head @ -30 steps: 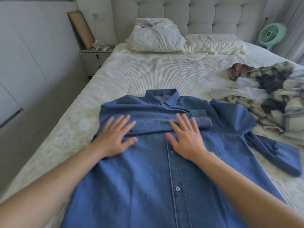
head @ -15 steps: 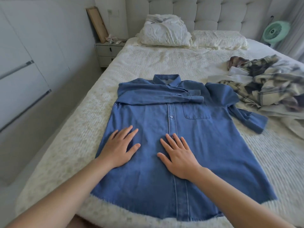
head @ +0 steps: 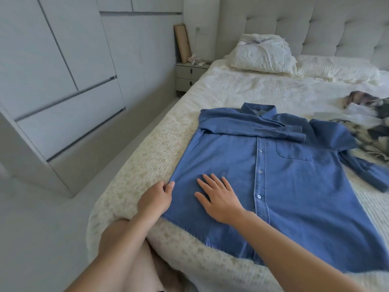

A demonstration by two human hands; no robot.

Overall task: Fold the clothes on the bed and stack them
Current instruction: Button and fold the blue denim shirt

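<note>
A blue denim shirt (head: 294, 186) lies front up on the white bed (head: 242, 89), buttoned, with its left sleeve folded across the chest under the collar. The other sleeve trails off to the right. My left hand (head: 155, 199) is at the shirt's left side edge near the hem, and its fingertips pinch that edge. Fingers spread, my right hand (head: 219, 197) presses flat on the lower left front of the shirt, left of the button line. A heap of plaid and white clothes (head: 366, 123) lies unfolded at the right edge of the view.
Two pillows (head: 263, 53) lean at the tufted headboard. A nightstand (head: 189, 76) with a leaning frame stands left of the bed. White wardrobe doors (head: 63, 81) run along the left, with floor between them and the bed. The bed's foot edge is right below my arms.
Both hands slid down the shirt front and then to its left side. My left hand went from lying flat on the cloth to taking the side edge. The view turned left.
</note>
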